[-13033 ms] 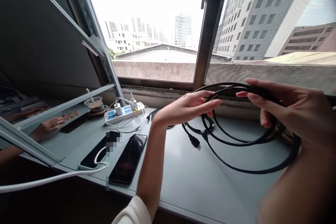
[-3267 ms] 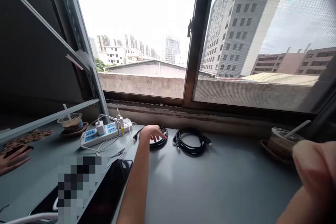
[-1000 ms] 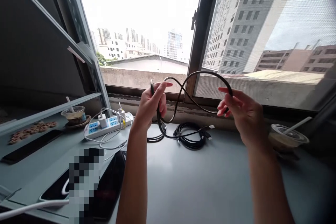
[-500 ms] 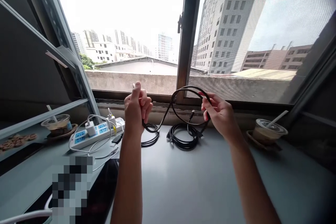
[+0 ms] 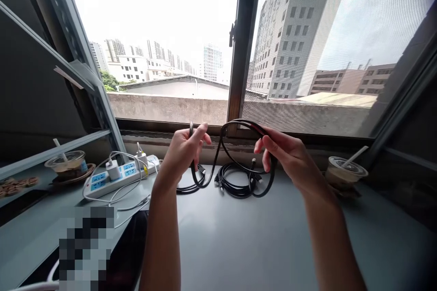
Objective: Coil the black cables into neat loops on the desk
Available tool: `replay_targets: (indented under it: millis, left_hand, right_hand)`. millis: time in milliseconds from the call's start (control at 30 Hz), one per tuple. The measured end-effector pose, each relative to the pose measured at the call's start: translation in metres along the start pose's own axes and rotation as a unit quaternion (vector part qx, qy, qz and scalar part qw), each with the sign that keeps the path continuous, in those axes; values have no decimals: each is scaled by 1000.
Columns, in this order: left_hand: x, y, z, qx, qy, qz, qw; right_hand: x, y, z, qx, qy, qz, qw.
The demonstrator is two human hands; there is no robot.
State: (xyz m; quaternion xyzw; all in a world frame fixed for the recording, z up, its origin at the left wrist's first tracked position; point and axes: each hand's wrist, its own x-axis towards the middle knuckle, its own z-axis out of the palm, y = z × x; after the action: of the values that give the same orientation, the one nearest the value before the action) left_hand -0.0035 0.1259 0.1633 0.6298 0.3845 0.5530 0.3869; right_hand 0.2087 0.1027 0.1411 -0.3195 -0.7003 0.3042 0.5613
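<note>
A black cable (image 5: 221,138) runs in the air between my two hands, looped once in the middle. My right hand (image 5: 285,152) pinches the loop's right side between thumb and fingers, and a second bend of cable hangs beneath it. On the left, the cable passes through my left hand (image 5: 186,148), with one end standing up behind the thumb and the rest dropping below the palm. Below them, a coiled black cable (image 5: 235,194) with light metal plugs lies on the table. Another black coil (image 5: 187,189) is partly hidden behind my left hand and wrist.
On the left stand a white power strip (image 5: 128,173) with chargers and white cords, and a drink cup (image 5: 64,166) on a saucer. A second cup (image 5: 344,175) with a straw stands right. A black glossy object (image 5: 129,250) lies beside my left forearm. The window is behind.
My left hand has moved right and slightly down, turning so its thumb points right. My right hand has lowered a little, and the cable between them now hangs in deeper bends.
</note>
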Motion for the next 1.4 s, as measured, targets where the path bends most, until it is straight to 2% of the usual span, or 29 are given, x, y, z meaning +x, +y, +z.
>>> replay_targets:
  millis: [100,167,267,333,433,600,667,700,800,900,1000,1100,1200,1300,1400]
  left_hand:
    - [-4,4,5,46,-95,-51,993]
    - [-4,5,12,28,-106,-49,993]
    - [-5,7,20,-27,-93,-20,995]
    - [-7,8,23,-59,-103,-14,993]
    - [-10,12,20,-86,-117,-12,989]
    - [-9,15,12,-144,-76,-4,987]
    - [-8,14,13,-163,-64,-2,985]
    - [-8,13,14,-168,-60,1,984]
    - [-8,11,21,-165,-55,11,985]
    - [-6,9,27,-159,-42,14,986]
    - [-4,6,27,-158,-20,20,987]
    - [-4,6,23,-155,-9,17,988]
    - [-6,9,17,-140,-1,3,990]
    - [-9,12,11,-142,63,25,987]
    - [-8,13,3,-172,140,59,973]
  right_hand:
    - [-4,-3,7,32,-100,3,995]
    - [-6,-3,14,45,-137,8,990]
    - [-4,2,19,49,-139,-5,989]
    - [0,6,19,40,-114,-20,993]
    - [5,10,13,-3,-21,-29,999]
    - [12,19,6,-94,172,-37,980]
    - [13,20,9,-106,187,-36,976]
    - [12,19,12,-105,168,-32,980]
    - [5,10,22,-92,57,-22,994]
    - [-3,-3,28,-104,-42,-24,993]
    - [-10,-11,32,-148,-78,-24,986]
    - [-12,-13,32,-160,-35,-19,986]
    - [-11,-13,30,-109,15,5,994]
    - [-8,-13,21,-76,75,12,994]
    - [-6,-13,5,-99,162,4,982]
